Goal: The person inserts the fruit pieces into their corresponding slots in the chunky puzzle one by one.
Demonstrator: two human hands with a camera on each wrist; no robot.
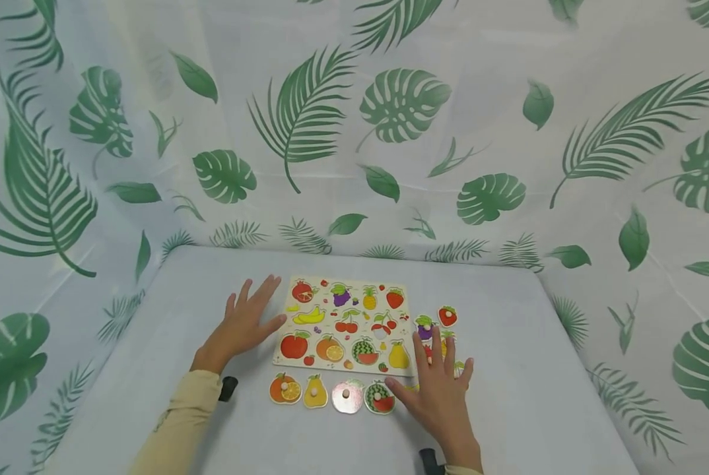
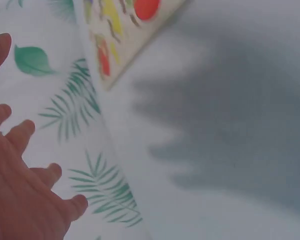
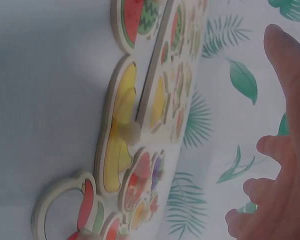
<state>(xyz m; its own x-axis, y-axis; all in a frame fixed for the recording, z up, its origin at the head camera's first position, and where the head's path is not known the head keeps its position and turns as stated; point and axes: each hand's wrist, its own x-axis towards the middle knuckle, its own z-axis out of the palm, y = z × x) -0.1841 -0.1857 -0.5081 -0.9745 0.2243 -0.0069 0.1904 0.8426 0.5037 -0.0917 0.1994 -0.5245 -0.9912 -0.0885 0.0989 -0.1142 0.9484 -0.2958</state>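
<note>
A wooden fruit puzzle board (image 1: 327, 323) lies flat on the table, printed with fruit pictures. Off its left edge hovers my left hand (image 1: 241, 326), fingers spread and holding nothing; its shadow falls on the table in the left wrist view. My right hand (image 1: 440, 389), also spread and holding nothing, is over the knobbed pieces right of the board, partly hiding them. Near it show a grape piece (image 1: 424, 324), a strawberry piece (image 1: 447, 316) and a watermelon piece (image 1: 379, 397). A banana piece (image 3: 112, 160) lies beside the board in the right wrist view.
In front of the board sit an orange piece (image 1: 285, 388), a pear piece (image 1: 315, 392) and a piece whitened by glare (image 1: 347, 399). The white table (image 1: 509, 369) meets a leaf-patterned curtain (image 1: 331, 191) at the back and sides.
</note>
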